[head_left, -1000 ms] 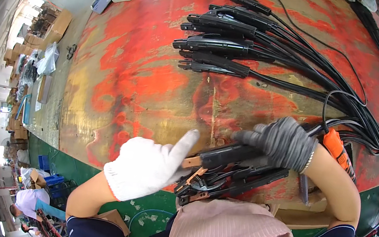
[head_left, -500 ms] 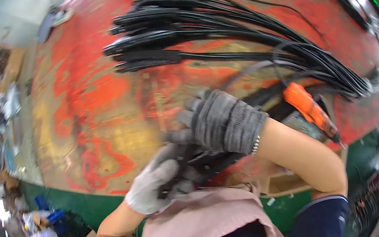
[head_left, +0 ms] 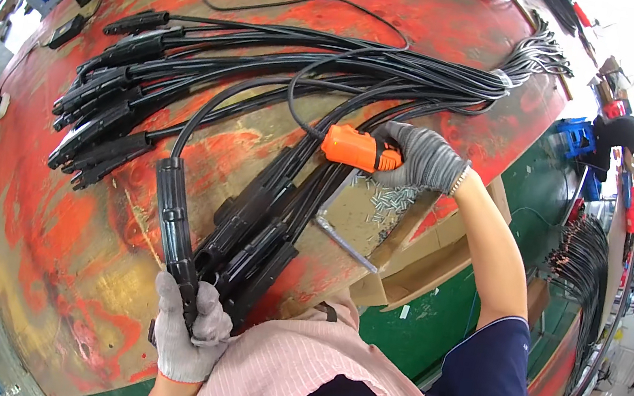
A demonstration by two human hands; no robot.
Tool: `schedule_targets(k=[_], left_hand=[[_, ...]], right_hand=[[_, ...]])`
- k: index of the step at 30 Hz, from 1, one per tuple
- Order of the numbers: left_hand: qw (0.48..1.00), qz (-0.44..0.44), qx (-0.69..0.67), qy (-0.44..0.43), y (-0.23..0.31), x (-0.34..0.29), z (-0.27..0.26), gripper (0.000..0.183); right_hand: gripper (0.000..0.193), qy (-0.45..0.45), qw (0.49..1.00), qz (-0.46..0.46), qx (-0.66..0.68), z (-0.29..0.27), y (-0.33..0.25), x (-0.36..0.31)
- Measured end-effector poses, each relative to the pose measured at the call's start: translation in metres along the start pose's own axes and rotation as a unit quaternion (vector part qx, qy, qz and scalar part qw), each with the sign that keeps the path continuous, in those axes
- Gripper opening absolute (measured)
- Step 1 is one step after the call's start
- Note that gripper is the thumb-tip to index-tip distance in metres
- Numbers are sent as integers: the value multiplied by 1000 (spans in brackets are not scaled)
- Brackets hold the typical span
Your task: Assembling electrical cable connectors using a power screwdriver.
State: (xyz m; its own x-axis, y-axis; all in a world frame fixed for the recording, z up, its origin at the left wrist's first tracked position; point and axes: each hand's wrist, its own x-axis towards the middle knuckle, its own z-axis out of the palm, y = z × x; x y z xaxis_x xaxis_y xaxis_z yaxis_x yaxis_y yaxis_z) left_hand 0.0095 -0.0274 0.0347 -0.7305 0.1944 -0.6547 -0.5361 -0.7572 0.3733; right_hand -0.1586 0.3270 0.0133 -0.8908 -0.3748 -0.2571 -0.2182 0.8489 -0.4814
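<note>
My left hand (head_left: 185, 338), in a pale glove, is closed around the lower end of a long black connector housing (head_left: 177, 214). A black cable bends away from its upper end. To the right, my right hand (head_left: 425, 161), in a dark grey knit glove, grips an orange electric screwdriver (head_left: 353, 148) by the end nearest me, with the tool lying across black cables. Between the hands lie several more black connector housings (head_left: 248, 245). A tray of small silver screws (head_left: 390, 201) sits just below my right hand.
A bundle of black cables (head_left: 337, 62) with connectors at its left end spans the red, worn table (head_left: 78, 261). Their bare ends (head_left: 539, 55) gather at the right. A cardboard box (head_left: 428, 276) is at the table's near edge. More cables (head_left: 582, 258) hang at the far right.
My right hand has moved right and up from beside the left hand and now holds the orange screwdriver. The screwdriver has turned. A connector now stands upright in my left hand; the view has shifted.
</note>
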Motion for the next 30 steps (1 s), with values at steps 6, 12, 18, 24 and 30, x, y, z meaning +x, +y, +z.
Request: schedule_targets(k=[6, 12, 18, 24, 30], left_hand=[[996, 8, 9, 93, -11, 4, 6, 56], [998, -8, 4, 58, -15, 11, -5, 57], [998, -8, 26, 55, -14, 11, -6, 58], [998, -2, 21, 62, -15, 10, -2, 57], [997, 0, 30, 72, -14, 9, -4, 57]], right_hand=[[52, 247, 838, 62, 483, -36, 15, -34], [55, 222, 485, -288, 795, -26, -22, -41], [50, 462, 619, -199, 604, 29, -28, -38], [44, 536, 639, -153, 529, 37, -52, -28], [44, 511, 664, -181, 515, 49, -31, -25]])
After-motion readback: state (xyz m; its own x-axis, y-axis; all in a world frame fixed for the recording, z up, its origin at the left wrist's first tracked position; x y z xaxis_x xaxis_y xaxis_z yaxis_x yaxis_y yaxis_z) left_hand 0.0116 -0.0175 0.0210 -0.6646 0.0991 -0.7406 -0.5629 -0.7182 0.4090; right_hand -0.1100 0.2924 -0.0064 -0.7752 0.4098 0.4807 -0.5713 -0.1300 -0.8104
